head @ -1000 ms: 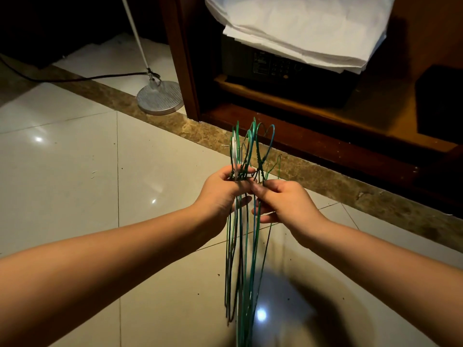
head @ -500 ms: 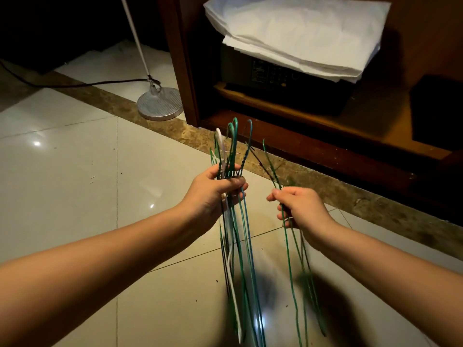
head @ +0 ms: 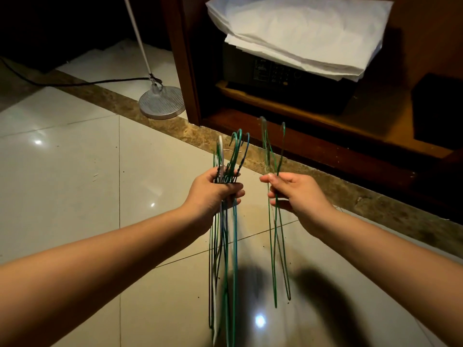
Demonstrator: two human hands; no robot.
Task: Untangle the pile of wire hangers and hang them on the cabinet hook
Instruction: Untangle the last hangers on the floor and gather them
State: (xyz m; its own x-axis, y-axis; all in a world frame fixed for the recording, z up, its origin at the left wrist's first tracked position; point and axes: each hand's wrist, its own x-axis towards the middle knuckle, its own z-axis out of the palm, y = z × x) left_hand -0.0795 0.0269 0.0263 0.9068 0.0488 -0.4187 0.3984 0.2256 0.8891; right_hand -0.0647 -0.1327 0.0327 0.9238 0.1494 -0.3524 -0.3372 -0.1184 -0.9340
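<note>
The tiled floor (head: pixel 62 171) spreads under your arms. Ahead stands the wooden cabinet (head: pixel 350 136), open at the front. On its low shelf a stack of white sheets (head: pixel 300 31) lies on a black box with a keypad (head: pixel 275 78). A round lamp base (head: pixel 161 102) sits on the floor just left of the cabinet. Your left hand (head: pixel 213 194) grips a bundle of wire hangers (head: pixel 234 234) below their hooks, fingers curled round the necks. Your right hand (head: pixel 298 194) pinches two green hangers (head: pixel 271 246), held apart from the bundle. All of them hang hooks up, in front of the cabinet.
</note>
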